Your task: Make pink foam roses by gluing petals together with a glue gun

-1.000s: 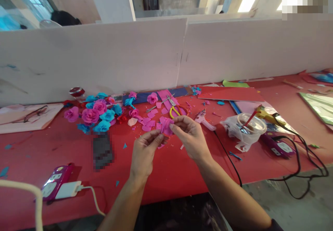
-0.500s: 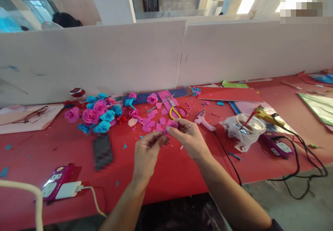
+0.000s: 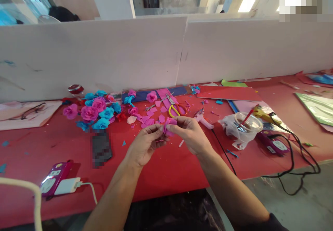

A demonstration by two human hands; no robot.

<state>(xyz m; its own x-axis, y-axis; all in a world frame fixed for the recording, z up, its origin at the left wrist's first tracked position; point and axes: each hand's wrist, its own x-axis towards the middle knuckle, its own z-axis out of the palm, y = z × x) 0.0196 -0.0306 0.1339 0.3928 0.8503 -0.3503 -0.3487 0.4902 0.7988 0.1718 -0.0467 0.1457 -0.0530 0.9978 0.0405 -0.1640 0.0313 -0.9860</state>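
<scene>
Between both hands, above the red tabletop, is a small pink paper flower (image 3: 170,122), its petals partly hidden by my fingers. My left hand (image 3: 145,142) pinches it from the left with thumb and forefinger. From the right, my right hand (image 3: 191,133) grips its edge, fingers closed. Loose pink paper petals (image 3: 147,122) lie scattered just beyond the hands. Scissors with yellow and orange handles (image 3: 174,110) rest behind them. A pink glue gun (image 3: 204,120) lies close to my right hand, its black cord running toward the front edge.
Pink and blue paper flowers (image 3: 95,109) are bunched at the left, with a dark phone (image 3: 101,147) in front. Purple power strips (image 3: 56,179) lie on both sides. A plastic cup in a bag (image 3: 243,126) and a yellow glue gun (image 3: 265,114) stand right. A white partition (image 3: 117,57) runs behind.
My left hand has turned and its fingers have spread further under the pink paper flower. More of the flower shows now. The camera view has shifted slightly.
</scene>
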